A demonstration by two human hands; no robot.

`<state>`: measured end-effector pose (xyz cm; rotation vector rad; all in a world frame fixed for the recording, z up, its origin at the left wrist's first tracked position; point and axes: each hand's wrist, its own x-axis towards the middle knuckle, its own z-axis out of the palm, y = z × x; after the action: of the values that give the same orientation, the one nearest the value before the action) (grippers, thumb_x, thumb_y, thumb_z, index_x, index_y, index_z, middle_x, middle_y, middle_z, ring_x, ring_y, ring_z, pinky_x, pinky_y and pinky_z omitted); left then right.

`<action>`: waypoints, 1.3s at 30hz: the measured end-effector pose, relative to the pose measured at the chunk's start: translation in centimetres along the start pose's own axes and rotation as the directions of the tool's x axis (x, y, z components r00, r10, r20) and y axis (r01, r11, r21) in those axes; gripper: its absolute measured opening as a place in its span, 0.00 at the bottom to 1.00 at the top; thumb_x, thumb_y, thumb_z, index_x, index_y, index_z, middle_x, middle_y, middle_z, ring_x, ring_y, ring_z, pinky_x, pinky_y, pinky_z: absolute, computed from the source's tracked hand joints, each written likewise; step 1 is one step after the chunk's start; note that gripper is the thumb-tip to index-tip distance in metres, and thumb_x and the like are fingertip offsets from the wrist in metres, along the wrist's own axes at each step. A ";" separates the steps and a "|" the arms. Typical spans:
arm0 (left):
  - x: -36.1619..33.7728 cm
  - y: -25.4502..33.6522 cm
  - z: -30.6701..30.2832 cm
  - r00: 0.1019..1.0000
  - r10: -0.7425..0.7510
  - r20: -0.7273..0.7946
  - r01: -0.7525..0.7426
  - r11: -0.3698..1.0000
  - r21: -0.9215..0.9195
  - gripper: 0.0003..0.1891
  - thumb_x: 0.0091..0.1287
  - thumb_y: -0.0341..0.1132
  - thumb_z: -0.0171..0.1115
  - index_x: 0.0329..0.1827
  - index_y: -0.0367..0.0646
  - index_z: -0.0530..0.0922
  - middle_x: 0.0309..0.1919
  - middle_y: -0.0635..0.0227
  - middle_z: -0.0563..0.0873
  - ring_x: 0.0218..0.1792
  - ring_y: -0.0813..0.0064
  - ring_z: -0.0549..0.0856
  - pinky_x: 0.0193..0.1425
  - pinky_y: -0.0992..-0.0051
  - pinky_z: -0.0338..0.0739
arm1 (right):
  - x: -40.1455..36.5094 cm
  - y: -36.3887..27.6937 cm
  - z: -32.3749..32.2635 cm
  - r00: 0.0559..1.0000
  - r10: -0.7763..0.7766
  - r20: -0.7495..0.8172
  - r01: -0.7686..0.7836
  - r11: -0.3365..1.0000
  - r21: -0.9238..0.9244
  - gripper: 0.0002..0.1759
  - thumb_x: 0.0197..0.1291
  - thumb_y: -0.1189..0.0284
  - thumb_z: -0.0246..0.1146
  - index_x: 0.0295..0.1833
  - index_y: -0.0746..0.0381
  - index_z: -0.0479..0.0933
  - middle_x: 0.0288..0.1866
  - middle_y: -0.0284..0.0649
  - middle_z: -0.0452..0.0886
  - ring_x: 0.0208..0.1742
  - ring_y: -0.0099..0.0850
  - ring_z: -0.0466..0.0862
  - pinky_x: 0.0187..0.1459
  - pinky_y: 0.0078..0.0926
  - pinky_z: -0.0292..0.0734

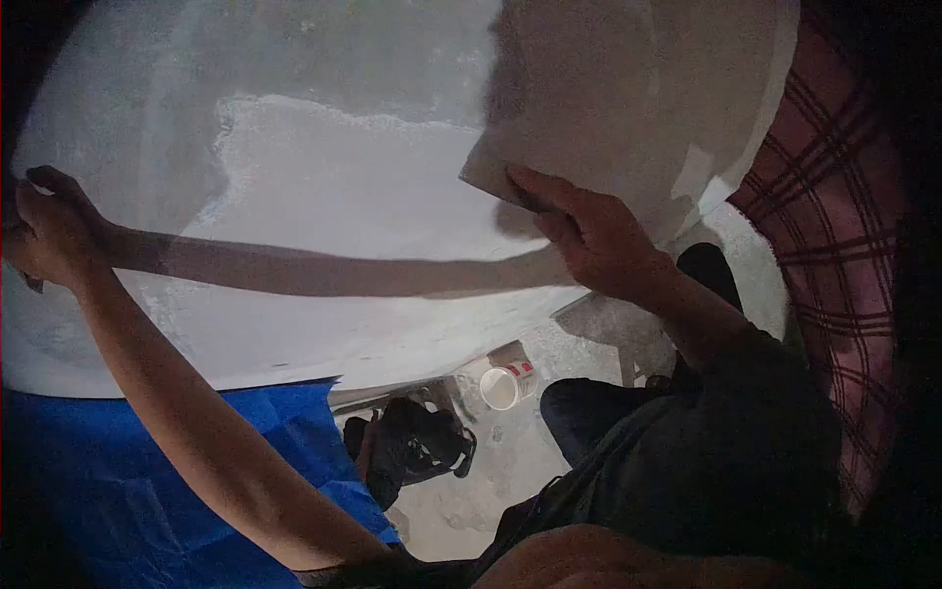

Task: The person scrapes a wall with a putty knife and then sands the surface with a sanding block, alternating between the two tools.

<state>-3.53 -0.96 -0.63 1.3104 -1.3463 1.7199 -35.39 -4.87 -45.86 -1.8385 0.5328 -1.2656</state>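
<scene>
A large curved surface (324, 177), grey with a smooth white patch, fills the upper part of the head view. My right hand (608, 240) grips a flat scraper (496, 185), its thin blade close against the surface at the right border of the white patch. Far to the left, my left hand (59, 231) is closed at the surface's edge. A dark corner of something pokes out beneath it, too hidden to name. A long shadow band stretches between the two hands.
Below the curved surface hangs a blue sheet (265, 432). On the dusty floor (461, 520) lies a white tub (500, 388), beside a black object (422, 437). Red plaid cloth (834, 226) borders the right side. My dark-clothed knee (589, 412) is close to the tub.
</scene>
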 end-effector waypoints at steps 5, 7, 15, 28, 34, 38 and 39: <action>-0.6 1.9 0.3 0.991 0.129 -0.041 -0.131 0.990 -0.054 0.37 0.75 0.65 0.47 0.64 0.40 0.83 0.63 0.43 0.83 0.62 0.43 0.84 0.67 0.43 0.72 | 0.1 -0.3 -0.1 0.997 0.069 0.038 -0.070 0.996 0.051 0.28 0.76 0.74 0.56 0.78 0.57 0.65 0.66 0.53 0.81 0.57 0.47 0.88 0.59 0.43 0.83; -1.0 2.4 0.1 0.997 0.062 -0.040 -0.061 0.998 0.025 0.39 0.74 0.68 0.45 0.67 0.41 0.81 0.66 0.44 0.81 0.65 0.35 0.80 0.67 0.32 0.67 | -0.1 0.3 -0.2 0.997 0.061 0.044 -0.064 0.996 0.060 0.28 0.76 0.74 0.56 0.79 0.57 0.65 0.65 0.53 0.82 0.56 0.46 0.88 0.58 0.42 0.83; 0.2 -2.9 1.8 0.997 0.041 -0.067 -0.026 0.979 0.202 0.39 0.74 0.68 0.46 0.67 0.42 0.81 0.65 0.45 0.82 0.64 0.42 0.82 0.68 0.37 0.67 | 0.1 0.2 0.0 0.997 0.056 0.044 -0.061 0.993 0.099 0.28 0.76 0.74 0.56 0.79 0.58 0.64 0.64 0.54 0.83 0.55 0.45 0.89 0.56 0.42 0.84; 0.3 -5.7 2.8 0.993 0.109 -0.054 -0.077 0.907 0.415 0.37 0.76 0.66 0.45 0.69 0.43 0.79 0.64 0.46 0.83 0.63 0.43 0.83 0.63 0.33 0.71 | -0.3 0.6 -0.4 0.998 0.047 0.034 -0.050 0.995 0.084 0.27 0.77 0.72 0.55 0.79 0.57 0.65 0.65 0.54 0.82 0.56 0.46 0.88 0.58 0.42 0.84; -0.1 -2.5 1.6 0.996 0.084 -0.002 -0.083 0.990 0.115 0.39 0.76 0.68 0.43 0.69 0.41 0.79 0.66 0.45 0.81 0.64 0.39 0.81 0.64 0.32 0.69 | 0.1 0.5 -0.2 0.994 0.077 0.072 -0.083 0.992 0.094 0.27 0.77 0.71 0.55 0.79 0.57 0.65 0.64 0.54 0.82 0.56 0.45 0.88 0.58 0.43 0.84; 1.3 -7.9 3.0 0.997 0.032 0.068 -0.057 0.912 0.405 0.37 0.77 0.66 0.45 0.66 0.41 0.81 0.63 0.46 0.83 0.60 0.41 0.85 0.62 0.37 0.73 | 0.1 0.1 0.1 0.994 0.090 0.059 -0.095 0.993 0.077 0.27 0.77 0.71 0.55 0.79 0.57 0.65 0.64 0.54 0.82 0.57 0.45 0.88 0.59 0.43 0.83; 0.1 -4.2 2.3 0.995 0.096 -0.018 -0.077 0.886 0.457 0.35 0.77 0.64 0.46 0.64 0.42 0.83 0.61 0.47 0.85 0.57 0.43 0.86 0.59 0.38 0.76 | 0.1 0.1 -0.1 0.994 0.094 0.059 -0.098 0.992 0.077 0.27 0.77 0.71 0.55 0.79 0.57 0.65 0.64 0.54 0.82 0.57 0.45 0.88 0.59 0.43 0.83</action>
<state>0.86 -1.85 1.03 1.4675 -1.0204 2.2064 -35.40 -5.05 -45.90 -1.7555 0.5267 -1.1525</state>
